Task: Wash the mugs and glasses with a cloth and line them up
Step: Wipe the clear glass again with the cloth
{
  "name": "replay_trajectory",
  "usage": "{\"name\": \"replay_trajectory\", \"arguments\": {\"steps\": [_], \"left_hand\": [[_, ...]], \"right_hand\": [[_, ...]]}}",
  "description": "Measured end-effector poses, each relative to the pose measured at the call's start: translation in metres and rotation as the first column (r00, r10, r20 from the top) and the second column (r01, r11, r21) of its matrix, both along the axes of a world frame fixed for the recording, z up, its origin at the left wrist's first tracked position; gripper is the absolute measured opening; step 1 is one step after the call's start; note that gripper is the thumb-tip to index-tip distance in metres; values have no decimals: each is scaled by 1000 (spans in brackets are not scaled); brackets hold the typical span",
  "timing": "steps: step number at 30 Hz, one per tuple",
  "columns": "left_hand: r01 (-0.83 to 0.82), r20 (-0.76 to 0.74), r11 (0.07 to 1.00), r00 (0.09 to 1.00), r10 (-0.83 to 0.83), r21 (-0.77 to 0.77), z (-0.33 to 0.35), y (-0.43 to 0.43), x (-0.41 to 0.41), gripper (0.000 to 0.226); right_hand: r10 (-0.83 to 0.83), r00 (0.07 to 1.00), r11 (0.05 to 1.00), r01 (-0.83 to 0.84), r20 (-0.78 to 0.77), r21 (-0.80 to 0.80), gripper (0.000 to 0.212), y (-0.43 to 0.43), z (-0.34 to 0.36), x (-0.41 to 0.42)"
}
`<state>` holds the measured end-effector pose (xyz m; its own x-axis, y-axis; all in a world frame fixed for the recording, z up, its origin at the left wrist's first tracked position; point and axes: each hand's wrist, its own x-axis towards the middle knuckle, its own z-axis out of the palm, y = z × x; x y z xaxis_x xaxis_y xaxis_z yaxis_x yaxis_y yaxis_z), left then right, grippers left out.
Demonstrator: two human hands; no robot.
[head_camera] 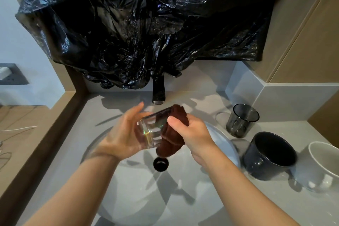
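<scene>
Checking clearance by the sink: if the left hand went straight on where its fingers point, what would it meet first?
Probably the faucet, just past the fingertips of the left hand, though depth is unclear.

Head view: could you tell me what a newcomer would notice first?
A crumpled black plastic sheet fills the top, above the faucet. At centre, over the sink, the left hand holds a tilted clear glass; the right hand grips a brown cloth against it. A dark mug stands on the counter, right.
</scene>
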<state>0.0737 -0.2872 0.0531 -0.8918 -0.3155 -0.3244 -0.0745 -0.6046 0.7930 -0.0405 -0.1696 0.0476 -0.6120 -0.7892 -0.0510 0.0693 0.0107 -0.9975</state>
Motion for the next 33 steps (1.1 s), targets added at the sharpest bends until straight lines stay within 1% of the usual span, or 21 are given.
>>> {"name": "replay_trajectory", "arguments": {"steps": [2,3,5,6,7,8,9,10,12,13,14,16,18,20,22,23,26,28,30,31,33], "left_hand": [[-168,45,969,983,179,-182,-5,12,-4,32],[-239,59,938,963,261,-250,-9,18,-7,27],[-309,117,903,927,356,-299,-18,22,-11,29],[-307,167,906,916,364,-290,-17,20,-10,36],[-279,207,928,920,331,-245,-16,16,-6,43],[-245,250,948,923,292,-204,-13,11,-2,47],[-207,272,965,930,245,-164,-13,5,1,49],[-172,294,978,935,200,-117,-11,2,4,48],[-131,312,991,940,135,-33,-9,-1,7,43],[-117,315,993,942,115,-12,-11,-2,8,40],[-106,321,994,941,104,-13,-9,-2,8,39],[-59,342,993,935,90,-100,-7,-1,5,38],[-18,371,974,923,104,-227,-4,1,1,32],[-11,365,940,920,142,-340,-1,5,-1,27],[-41,304,901,934,188,-432,0,6,-2,23],[-74,268,879,937,222,-471,0,7,-2,22],[-203,169,821,925,339,-534,2,8,-5,18],[-288,102,800,913,396,-526,2,10,-9,15],[-323,35,742,906,422,-588,-4,14,-12,13],[-331,-8,688,904,427,-646,-9,16,-13,14],[-363,-128,558,901,415,-746,-19,17,-15,22]], "right_hand": [[-130,988,991,132,-81,11,16,-5,0,5],[-144,982,988,150,-123,35,16,-7,-2,8],[-20,983,992,42,-184,117,13,-5,-3,12],[105,979,984,-76,-177,161,8,-2,-3,12],[228,960,959,-193,-162,209,3,1,-2,12],[326,922,926,-268,-208,265,12,6,-2,9],[398,859,897,-291,-322,334,21,9,-2,5],[453,756,873,-269,-472,408,26,12,-2,1],[496,490,866,-211,-717,454,31,14,1,-2],[499,378,866,-205,-780,456,39,14,1,-3],[497,298,867,-209,-815,452,48,14,3,-3],[527,204,845,-224,-825,485,51,11,2,-2],[554,161,824,-245,-817,511,54,8,-1,1],[550,196,830,-236,-812,505,60,7,-4,1],[521,333,853,-228,-786,469,59,7,-5,3],[507,437,861,-236,-743,450,55,6,-6,5],[477,747,869,-322,-464,375,36,6,-6,15],[405,884,892,-326,-234,314,33,4,-2,18],[333,937,912,-348,101,216,32,2,2,15],[299,918,925,-346,261,156,26,1,5,14],[236,866,947,-307,441,95,28,0,10,13]]}}
